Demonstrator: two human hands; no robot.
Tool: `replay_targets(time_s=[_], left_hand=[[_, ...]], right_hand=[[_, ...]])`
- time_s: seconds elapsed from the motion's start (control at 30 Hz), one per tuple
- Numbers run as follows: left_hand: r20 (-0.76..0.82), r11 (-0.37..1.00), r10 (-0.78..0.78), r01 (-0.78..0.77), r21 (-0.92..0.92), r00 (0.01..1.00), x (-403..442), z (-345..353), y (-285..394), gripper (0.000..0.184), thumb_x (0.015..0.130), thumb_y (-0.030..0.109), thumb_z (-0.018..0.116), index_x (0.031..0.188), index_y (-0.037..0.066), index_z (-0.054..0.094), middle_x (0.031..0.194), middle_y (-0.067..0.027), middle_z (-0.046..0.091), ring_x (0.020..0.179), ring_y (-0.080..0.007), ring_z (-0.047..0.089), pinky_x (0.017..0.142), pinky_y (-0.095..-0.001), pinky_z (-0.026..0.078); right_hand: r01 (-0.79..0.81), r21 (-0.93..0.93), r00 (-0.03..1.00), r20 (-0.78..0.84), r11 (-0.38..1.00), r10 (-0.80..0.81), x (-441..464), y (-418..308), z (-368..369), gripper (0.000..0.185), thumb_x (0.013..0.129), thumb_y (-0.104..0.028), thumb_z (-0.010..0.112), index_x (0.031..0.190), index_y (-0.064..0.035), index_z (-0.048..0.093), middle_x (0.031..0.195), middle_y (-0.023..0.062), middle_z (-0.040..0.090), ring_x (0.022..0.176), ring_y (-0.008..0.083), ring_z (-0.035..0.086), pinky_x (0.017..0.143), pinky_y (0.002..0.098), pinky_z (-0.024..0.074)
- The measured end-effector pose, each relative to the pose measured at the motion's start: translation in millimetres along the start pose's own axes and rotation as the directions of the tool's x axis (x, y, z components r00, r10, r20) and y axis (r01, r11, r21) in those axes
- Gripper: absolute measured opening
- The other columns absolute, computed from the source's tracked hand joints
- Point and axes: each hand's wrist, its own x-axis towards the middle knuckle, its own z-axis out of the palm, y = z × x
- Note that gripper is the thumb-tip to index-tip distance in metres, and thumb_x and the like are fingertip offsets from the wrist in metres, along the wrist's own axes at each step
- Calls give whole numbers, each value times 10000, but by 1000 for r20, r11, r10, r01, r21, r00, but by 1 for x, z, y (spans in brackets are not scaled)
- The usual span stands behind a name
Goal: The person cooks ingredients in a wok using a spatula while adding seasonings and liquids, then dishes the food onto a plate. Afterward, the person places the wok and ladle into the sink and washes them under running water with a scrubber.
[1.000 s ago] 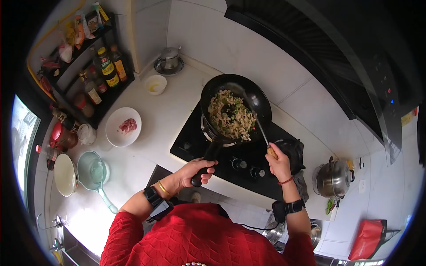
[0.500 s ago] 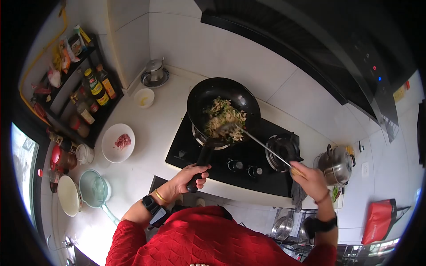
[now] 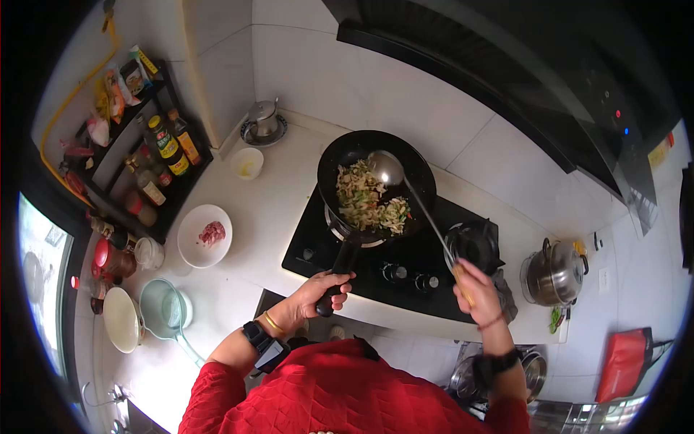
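My left hand (image 3: 324,291) is closed round the black handle of a wok (image 3: 423,160), which sits on the left burner of the stove. Chopped meat with green bits (image 3: 365,201) fills the middle and near part of the wok. In my right hand (image 3: 478,291) is the wooden-ended handle of a metal ladle (image 3: 386,168). The ladle's bowl hangs over the far part of the wok, its rounded back facing up, beyond the food. Whether it touches the wok wall I cannot tell.
Left on the counter are a white bowl of raw meat (image 3: 190,242), a small bowl (image 3: 246,164), a green dipper (image 3: 160,307) and a rack of bottles (image 3: 165,145). At right stand the second burner (image 3: 466,246) and a steel pot (image 3: 551,273). The range hood (image 3: 463,94) overhangs the back.
The ladle has moved from in the food to the far side of the wok and turned its back up. My right hand has shifted slightly left. My left hand keeps its grip.
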Motion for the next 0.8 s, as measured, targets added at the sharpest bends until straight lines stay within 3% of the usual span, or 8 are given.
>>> replay_targets(time_s=[0.1, 0.27, 0.33, 0.37, 0.53, 0.63, 0.73, 0.8], left_hand=[[11, 1000, -16, 16, -16, 1000, 0, 0, 1, 230, 864, 155, 530, 1045, 44, 444, 702, -27, 470, 478, -100, 412, 420, -239, 363], [13, 1000, -9, 9, -10, 1000, 0, -2, 2, 233, 872, 153, 503, 1069, 40, 452, 705, -24, 465, 481, -97, 398, 420, -227, 349], [9, 1000, -8, 8, -18, 1000, -2, -4, 1, 235, 871, 154, 504, 1071, 42, 454, 704, -23, 462, 481, -96, 398, 420, -227, 350], [10, 1000, -10, 10, -17, 1000, -2, -4, 2, 236, 871, 154, 504, 1073, 42, 454, 703, -23, 461, 480, -96, 398, 420, -227, 350], [18, 1000, -22, 22, -8, 1000, 1, -5, 0, 239, 871, 153, 502, 1077, 43, 453, 703, -21, 460, 481, -95, 398, 419, -227, 350], [21, 1000, -16, 17, -19, 1000, 2, -2, 2, 242, 869, 154, 510, 1074, 43, 445, 706, -22, 462, 480, -94, 403, 419, -229, 356], [24, 1000, -22, 22, -14, 999, 1, -4, 3, 250, 863, 154, 527, 1065, 46, 429, 708, -24, 465, 477, -94, 414, 419, -235, 370], [21, 1000, -18, 18, -8, 1000, 1, -3, 2, 247, 861, 153, 530, 1061, 47, 432, 708, -25, 467, 479, -94, 418, 421, -237, 374]], right_hand=[[154, -251, 983, -61, 955, -175, 55, 12, 13, 414, 830, -102, 520, 1234, -52, 445, 613, 30, 487, 372, 67, 369, 313, 203, 259], [143, -362, 990, 59, 921, -130, 19, 1, 6, 394, 814, -108, 566, 1200, -66, 499, 600, -14, 484, 418, 41, 408, 358, 185, 280], [326, -750, 923, 120, 575, -367, -25, -28, 3, 356, 776, -99, 592, 1126, -59, 548, 804, 97, 638, 649, 148, 617, 584, 245, 465], [388, -798, 883, 178, 461, -435, -45, -43, 2, 360, 761, -99, 601, 1115, -60, 551, 881, 134, 638, 776, 190, 645, 698, 274, 475], [266, -881, 938, 144, 391, -314, -58, -44, 4, 372, 751, -123, 609, 1116, -72, 557, 841, 130, 643, 783, 216, 642, 693, 272, 475], [261, -758, 924, 18, 597, -381, -19, -8, 1, 355, 784, -137, 585, 1133, -81, 554, 747, 100, 637, 607, 178, 613, 563, 265, 466], [162, -431, 961, -135, 888, -242, 10, 4, 2, 373, 812, -129, 561, 1179, -77, 523, 610, 34, 551, 437, 98, 494, 405, 217, 376], [161, -374, 958, -163, 914, -235, 22, 17, 8, 389, 824, -119, 548, 1206, -67, 496, 577, 2, 489, 395, 57, 411, 358, 196, 303]])
